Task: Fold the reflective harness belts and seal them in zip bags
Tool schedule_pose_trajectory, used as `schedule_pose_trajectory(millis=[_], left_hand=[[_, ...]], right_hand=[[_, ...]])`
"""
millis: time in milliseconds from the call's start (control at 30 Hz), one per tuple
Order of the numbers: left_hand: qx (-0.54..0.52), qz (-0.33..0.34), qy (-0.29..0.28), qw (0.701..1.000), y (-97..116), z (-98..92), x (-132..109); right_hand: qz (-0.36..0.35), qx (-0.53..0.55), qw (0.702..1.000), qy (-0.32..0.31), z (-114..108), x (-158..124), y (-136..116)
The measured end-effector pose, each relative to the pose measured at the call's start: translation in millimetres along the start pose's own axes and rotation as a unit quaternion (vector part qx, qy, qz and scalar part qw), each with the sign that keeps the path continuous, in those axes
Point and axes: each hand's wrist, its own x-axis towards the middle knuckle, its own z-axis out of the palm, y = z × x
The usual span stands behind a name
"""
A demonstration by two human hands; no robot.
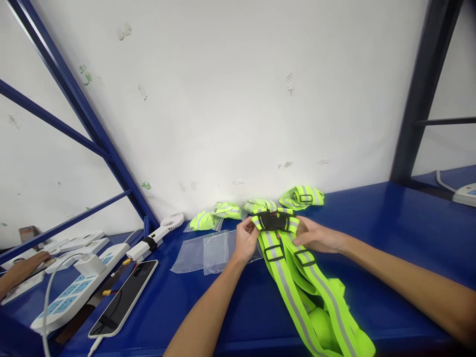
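Observation:
Both hands hold up a neon yellow-green reflective harness with grey stripes, its straps hanging down to the front edge of the blue table. My left hand pinches the strap at the left end of a black buckle, fingers closed. On the other side, my right hand grips the strap at the buckle's right end, some of its fingers hidden behind the webbing. The buckle's two halves appear joined. Below it, a black slider sits on each strap. Clear plastic bags lie flat to the left of my left hand.
Bagged harnesses and a folded one rest along the wall. Left on the blue table are a white handheld fan, a phone on a cable and a power strip. Another person's hand shows far left.

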Motion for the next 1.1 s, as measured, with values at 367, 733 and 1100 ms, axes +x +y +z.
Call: schedule_pose_trajectory(millis=[367,733,1100], left_hand=[[0.032,0.010,0.018,0.999,1,4.4,-5],[0.039,-0.026,-0.072,0.996,9,14.2,-10],[0.153,-0.004,-0.075,0.985,6,16.5,-10]], right_hand=[[-0.048,-0.006,0.993,0.106,2,16,20],[-0.064,-0.105,0.980,0.159,1,15,26],[-0.160,-0.178,0.947,0.216,6,14,23]])
